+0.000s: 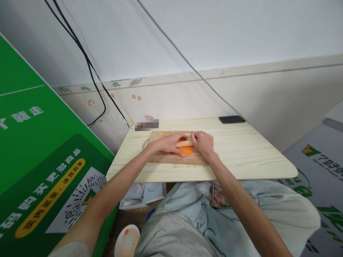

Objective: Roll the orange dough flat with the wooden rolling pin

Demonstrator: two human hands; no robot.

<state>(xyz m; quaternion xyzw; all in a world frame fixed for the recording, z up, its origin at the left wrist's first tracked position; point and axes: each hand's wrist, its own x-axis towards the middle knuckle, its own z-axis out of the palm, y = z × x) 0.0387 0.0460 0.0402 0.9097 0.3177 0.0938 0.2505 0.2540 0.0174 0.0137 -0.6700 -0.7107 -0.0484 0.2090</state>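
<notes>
A flat, round piece of orange dough (188, 152) lies on a wooden cutting board (160, 158). Across it rests a short, pale wooden rolling pin (184, 144). My right hand (203, 143) is closed around the right end of the pin. On the other side, my left hand (169, 143) grips the dough from the left, its thumb on the near edge and its fingers curving past the far side of the pin. The pin's left end and part of the dough are hidden by my left hand.
The board lies on a light wood-grain table (257, 157). A black phone (232, 119) lies at the back right, and a blurred-out item (147, 125) at the back left. Green panel (80, 157) at left; white box (150, 196) and stained white bowl (128, 242) below the table.
</notes>
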